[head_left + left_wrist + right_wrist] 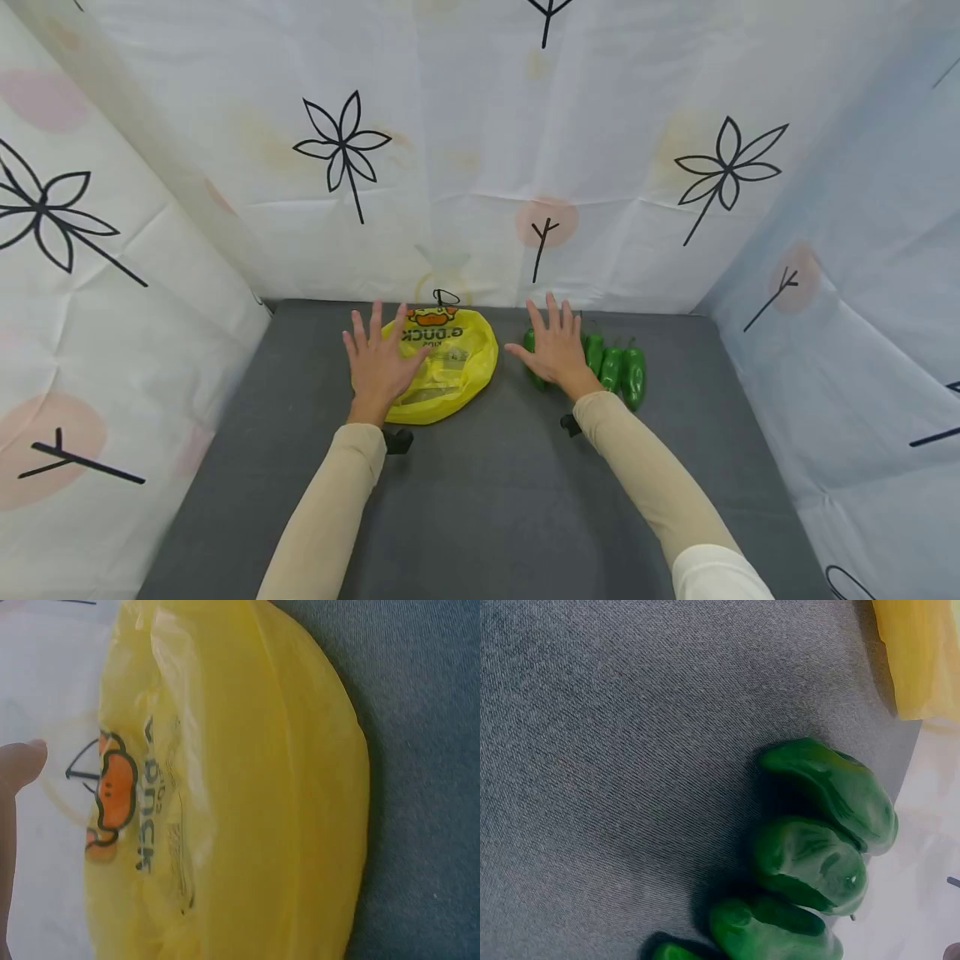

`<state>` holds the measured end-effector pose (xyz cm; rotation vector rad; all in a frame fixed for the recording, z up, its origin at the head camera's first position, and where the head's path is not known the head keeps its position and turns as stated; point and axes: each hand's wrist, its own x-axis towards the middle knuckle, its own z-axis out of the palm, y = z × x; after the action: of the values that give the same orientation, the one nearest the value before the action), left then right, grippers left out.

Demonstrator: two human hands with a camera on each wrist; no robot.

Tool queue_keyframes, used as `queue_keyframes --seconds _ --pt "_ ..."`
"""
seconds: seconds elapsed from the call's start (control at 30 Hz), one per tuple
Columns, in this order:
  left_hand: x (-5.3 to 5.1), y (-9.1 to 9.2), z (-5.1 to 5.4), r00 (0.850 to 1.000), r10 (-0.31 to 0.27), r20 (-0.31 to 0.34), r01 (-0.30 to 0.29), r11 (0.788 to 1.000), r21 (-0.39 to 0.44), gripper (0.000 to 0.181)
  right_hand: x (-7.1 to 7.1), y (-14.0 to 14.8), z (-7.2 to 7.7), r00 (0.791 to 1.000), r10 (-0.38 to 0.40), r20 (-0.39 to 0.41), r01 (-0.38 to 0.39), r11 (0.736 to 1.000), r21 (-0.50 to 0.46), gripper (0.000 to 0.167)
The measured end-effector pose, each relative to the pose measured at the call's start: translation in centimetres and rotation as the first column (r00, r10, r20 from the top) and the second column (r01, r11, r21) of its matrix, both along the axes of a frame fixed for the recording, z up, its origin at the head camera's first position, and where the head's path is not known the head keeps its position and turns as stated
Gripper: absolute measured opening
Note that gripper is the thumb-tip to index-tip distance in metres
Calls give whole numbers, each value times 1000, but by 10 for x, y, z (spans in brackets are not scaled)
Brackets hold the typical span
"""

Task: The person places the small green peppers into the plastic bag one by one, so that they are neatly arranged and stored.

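A yellow plastic bag (pixel 472 358) with an orange duck-bill picture and dark "G.DUCK KIDS" lettering lies puffed up on the grey table. Over its left side hovers my left hand (pixel 378 367), fingers spread, holding nothing. In the left wrist view the bag (pixel 255 787) fills the middle, with one digit at the left edge. Several green peppers (pixel 633 377) lie side by side to the right of the bag. My right hand (pixel 557 348), also spread and holding nothing, is above the leftmost ones and partly hides them. The right wrist view shows the glossy peppers (pixel 810 866) up close.
The dark grey table (pixel 480 508) ends at a white cloth backdrop (pixel 465 167) with line-drawn flowers. Similar cloths hang at the left (pixel 97 350) and right (pixel 847 358). Black wrist-camera mounts (pixel 398 441) stick out below both wrists.
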<state>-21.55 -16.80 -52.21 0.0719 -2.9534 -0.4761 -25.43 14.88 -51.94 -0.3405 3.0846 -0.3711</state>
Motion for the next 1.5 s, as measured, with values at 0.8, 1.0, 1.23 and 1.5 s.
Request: queue_keyframes --seconds 0.8,1.0,1.23,1.5 --pt "14 -47 -17 994 107 26 -110 982 156 83 5 2 -11 997 -22 71 33 987 -157 97" --pt "18 -55 -25 993 114 18 -115 966 233 80 7 2 -11 992 -36 120 64 970 -234 94" --pt "24 -63 -33 988 135 72 -152 925 348 76 8 3 -12 988 -45 148 86 955 -284 88" --pt "34 -68 -45 987 157 29 -153 874 461 68 8 0 -16 986 -48 161 97 944 -314 84"
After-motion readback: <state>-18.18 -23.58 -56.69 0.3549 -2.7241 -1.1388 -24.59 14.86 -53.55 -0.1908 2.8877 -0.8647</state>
